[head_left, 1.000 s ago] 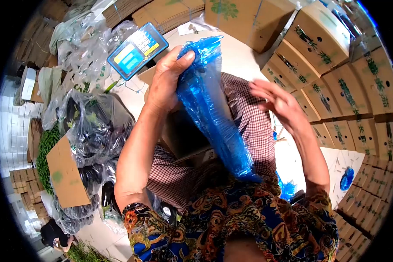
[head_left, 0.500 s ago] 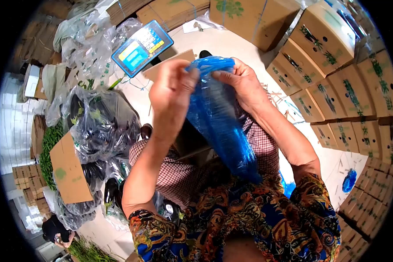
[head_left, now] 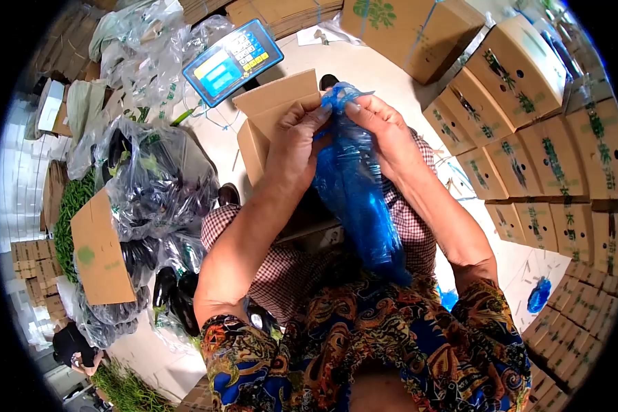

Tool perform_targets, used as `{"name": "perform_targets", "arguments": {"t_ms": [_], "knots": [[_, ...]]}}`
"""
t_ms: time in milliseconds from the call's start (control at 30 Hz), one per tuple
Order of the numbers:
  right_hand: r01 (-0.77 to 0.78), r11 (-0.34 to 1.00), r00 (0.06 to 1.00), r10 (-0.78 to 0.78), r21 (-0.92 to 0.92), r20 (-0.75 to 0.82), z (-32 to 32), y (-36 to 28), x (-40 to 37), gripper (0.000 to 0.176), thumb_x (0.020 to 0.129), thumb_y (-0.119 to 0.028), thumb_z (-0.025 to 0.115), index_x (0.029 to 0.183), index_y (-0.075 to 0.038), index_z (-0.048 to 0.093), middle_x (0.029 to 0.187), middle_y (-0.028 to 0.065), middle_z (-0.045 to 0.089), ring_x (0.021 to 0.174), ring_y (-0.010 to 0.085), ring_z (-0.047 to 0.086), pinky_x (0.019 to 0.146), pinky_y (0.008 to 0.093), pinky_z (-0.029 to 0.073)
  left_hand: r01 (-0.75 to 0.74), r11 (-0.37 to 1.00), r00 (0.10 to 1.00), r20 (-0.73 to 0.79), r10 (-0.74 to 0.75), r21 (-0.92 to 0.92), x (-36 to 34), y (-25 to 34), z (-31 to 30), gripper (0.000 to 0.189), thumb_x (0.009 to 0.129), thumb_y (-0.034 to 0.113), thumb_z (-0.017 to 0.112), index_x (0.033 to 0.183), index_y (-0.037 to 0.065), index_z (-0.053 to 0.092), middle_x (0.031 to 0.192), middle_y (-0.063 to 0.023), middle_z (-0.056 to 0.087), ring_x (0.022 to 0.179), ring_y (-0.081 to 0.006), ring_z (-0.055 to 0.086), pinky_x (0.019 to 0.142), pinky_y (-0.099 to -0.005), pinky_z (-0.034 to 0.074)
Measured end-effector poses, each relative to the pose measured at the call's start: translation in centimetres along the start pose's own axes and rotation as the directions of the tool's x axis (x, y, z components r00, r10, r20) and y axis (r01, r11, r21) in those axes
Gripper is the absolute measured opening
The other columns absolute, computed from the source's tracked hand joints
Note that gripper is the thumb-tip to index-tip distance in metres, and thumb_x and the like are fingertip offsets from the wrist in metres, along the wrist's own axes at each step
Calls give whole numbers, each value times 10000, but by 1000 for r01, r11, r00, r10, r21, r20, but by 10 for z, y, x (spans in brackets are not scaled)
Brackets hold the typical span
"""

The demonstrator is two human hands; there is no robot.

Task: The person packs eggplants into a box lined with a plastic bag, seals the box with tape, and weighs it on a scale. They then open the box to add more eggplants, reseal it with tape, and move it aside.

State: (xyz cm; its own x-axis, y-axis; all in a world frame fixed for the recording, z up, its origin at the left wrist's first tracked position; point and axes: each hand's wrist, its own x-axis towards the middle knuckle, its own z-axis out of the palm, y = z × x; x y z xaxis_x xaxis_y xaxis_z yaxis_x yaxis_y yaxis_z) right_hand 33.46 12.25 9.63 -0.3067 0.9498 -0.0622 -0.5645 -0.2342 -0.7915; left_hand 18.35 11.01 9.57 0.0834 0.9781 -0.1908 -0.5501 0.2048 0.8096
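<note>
A blue plastic bag point(head_left: 364, 213) hangs from my two hands and trails down to my lap. My left hand point(head_left: 296, 141) pinches its gathered top edge between thumb and fingers. Close beside it, my right hand point(head_left: 386, 134) is closed on the other side of the same edge. The bag looks flat and crumpled. Below my hands, between my knees, stands an open cardboard box point(head_left: 281, 103) with a flap raised; my arms and the bag hide much of it.
A scale's blue-framed display point(head_left: 232, 63) stands ahead. To the left lie clear bags of eggplants point(head_left: 154, 172), a cardboard sheet point(head_left: 103, 250) and green peppers point(head_left: 75, 206). Stacked cartons point(head_left: 529, 154) line the right side. Another person point(head_left: 75, 349) is at the far lower left.
Both hands have come closer together, bunching the top of the bag, which was spread wider before. My left hand has moved right and down, uncovering more of the cardboard box.
</note>
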Motion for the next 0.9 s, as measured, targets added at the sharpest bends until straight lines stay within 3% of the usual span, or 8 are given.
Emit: {"name": "perform_targets", "arguments": {"t_ms": [433,467,500,533,567,667,767,900], "knots": [[-70,906,997,52,418,54,-81,-16,35,115,930,-71,564,994,24,561,908,112,615,774,186,609,696,292,567,-197,918,980,-106,171,-344,11,40,-79,204,985,70,401,1099,-12,549,1049,-152,627,997,-262,606,872,-408,534],[-40,916,993,80,400,-84,-70,-23,34,112,934,-71,556,993,24,558,902,114,613,759,183,605,691,294,567,-25,832,980,149,129,-555,8,54,-93,214,976,25,388,1116,-51,530,1032,-181,624,950,-269,623,841,-390,552],[-13,926,970,103,377,-220,-60,-30,33,110,938,-71,548,992,25,556,896,115,611,743,180,601,687,296,566,-215,939,977,-72,203,-268,10,54,-104,187,963,35,432,1104,-30,535,996,-144,628,848,-217,639,742,-332,564],[-49,883,988,111,466,-106,-62,-37,33,80,943,-87,547,922,-10,544,836,77,598,738,136,609,679,278,560,-105,934,958,218,188,-343,6,65,-115,194,958,69,469,1121,-11,537,966,-101,619,806,-168,619,692,-278,539],[20,970,915,80,243,-395,-25,-55,23,85,928,-102,576,902,-23,560,808,45,598,721,122,598,661,253,547,22,924,853,490,181,-381,-1,79,-122,210,954,103,506,1138,9,539,935,-57,609,763,-120,600,642,-224,514],[-66,994,968,85,-85,237,-56,-80,17,69,918,-118,596,940,-54,610,773,-8,568,668,59,514,594,199,450,-203,889,976,6,220,411,-30,106,-125,151,948,160,542,1048,47,547,867,-2,596,695,-54,554,591,-190,474],[72,582,890,328,-810,315,-51,-78,15,203,894,-234,657,940,-43,605,666,-54,481,598,43,420,565,225,377,-144,694,981,8,195,705,-33,103,-156,124,950,177,559,949,54,572,829,39,568,734,-28,508,670,-187,435],[191,31,934,300,-981,192,-60,-69,29,147,883,-200,663,856,-56,659,662,25,562,664,107,551,626,273,433,-123,546,989,54,140,829,-37,101,-158,152,925,199,596,955,50,593,755,77,524,708,-15,440,648,-186,367]]}}
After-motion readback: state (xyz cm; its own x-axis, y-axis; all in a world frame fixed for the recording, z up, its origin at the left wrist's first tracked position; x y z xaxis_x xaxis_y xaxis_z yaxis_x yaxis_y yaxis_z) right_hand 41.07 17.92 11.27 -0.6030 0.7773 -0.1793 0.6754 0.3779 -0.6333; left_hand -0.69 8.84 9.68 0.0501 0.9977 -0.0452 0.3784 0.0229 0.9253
